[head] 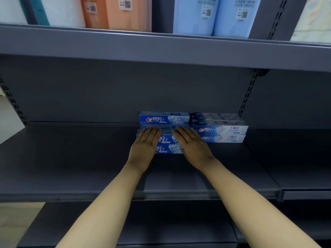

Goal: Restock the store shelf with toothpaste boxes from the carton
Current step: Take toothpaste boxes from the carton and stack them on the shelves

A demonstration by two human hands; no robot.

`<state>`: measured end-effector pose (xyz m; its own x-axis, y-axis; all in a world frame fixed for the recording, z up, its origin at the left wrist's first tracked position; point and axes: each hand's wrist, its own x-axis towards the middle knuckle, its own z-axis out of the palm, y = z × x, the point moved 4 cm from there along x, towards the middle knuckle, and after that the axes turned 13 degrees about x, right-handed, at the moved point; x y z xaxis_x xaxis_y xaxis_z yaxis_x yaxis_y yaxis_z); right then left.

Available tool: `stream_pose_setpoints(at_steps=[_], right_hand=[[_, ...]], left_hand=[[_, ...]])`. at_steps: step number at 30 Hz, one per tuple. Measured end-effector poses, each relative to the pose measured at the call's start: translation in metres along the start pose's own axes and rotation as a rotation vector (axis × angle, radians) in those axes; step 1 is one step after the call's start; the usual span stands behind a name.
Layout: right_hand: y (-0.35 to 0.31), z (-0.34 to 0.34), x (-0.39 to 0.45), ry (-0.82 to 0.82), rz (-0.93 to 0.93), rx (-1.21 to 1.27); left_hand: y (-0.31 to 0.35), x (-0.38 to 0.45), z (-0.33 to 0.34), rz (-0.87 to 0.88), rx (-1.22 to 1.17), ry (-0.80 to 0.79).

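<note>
A: Step in hand, as judged: the front blue toothpaste boxes (pixel 167 144) are being squared up on the grey shelf (pixel 71 167). How is that best done?

B: Even pressure from both palms is advised, so that the pair slides straight back and is not skewed. The left hand (pixel 146 144) is laid flat, fingers straight, over the left end of the pair; the right hand (pixel 190 144) is laid the same way over the right end. Nothing is gripped by either. The faces should be kept flush with the pale-blue boxes (pixel 221 133) just beside them on the right, and the printed fronts kept outward.

A: Risks?

B: A lopsided push could turn the top box off the lower one, or nudge the neighbouring stack out of line.

A: What is held where, largest first?

B: The shelf bay is noted first: toothpaste is found only at its middle-right, toward the back. Another blue box (pixel 163 119) is seen behind the front pair, near the back panel (pixel 89 93); more may be hidden under it. The pale-blue stack is at least two high and two deep. On the upper shelf (pixel 125 45), white, orange and light-blue packs (pixel 195 17) are stood upright. The carton is not in view.
</note>
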<state>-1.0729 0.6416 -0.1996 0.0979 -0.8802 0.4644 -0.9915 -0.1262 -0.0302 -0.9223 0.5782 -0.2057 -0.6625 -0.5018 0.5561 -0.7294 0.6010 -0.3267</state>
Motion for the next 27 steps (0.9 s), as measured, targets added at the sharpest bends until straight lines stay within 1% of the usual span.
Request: stream_pose_setpoints(at_steps=[6, 15, 19, 27], right_hand=[[0.007, 0.008, 0.016, 0.052, 0.034, -0.003], [0.012, 0.017, 0.029, 0.101, 0.034, -0.005], [0.009, 0.020, 0.031, 0.074, 0.042, -0.006], [0.014, 0.020, 0.037, 0.013, 0.048, -0.027]], left_hand=[[-0.004, 0.019, 0.019, -0.016, 0.009, 0.037], [-0.012, 0.037, 0.035, -0.005, 0.020, 0.025], [-0.015, 0.037, 0.035, 0.009, 0.027, 0.023], [-0.014, 0.039, 0.035, -0.006, 0.016, -0.035]])
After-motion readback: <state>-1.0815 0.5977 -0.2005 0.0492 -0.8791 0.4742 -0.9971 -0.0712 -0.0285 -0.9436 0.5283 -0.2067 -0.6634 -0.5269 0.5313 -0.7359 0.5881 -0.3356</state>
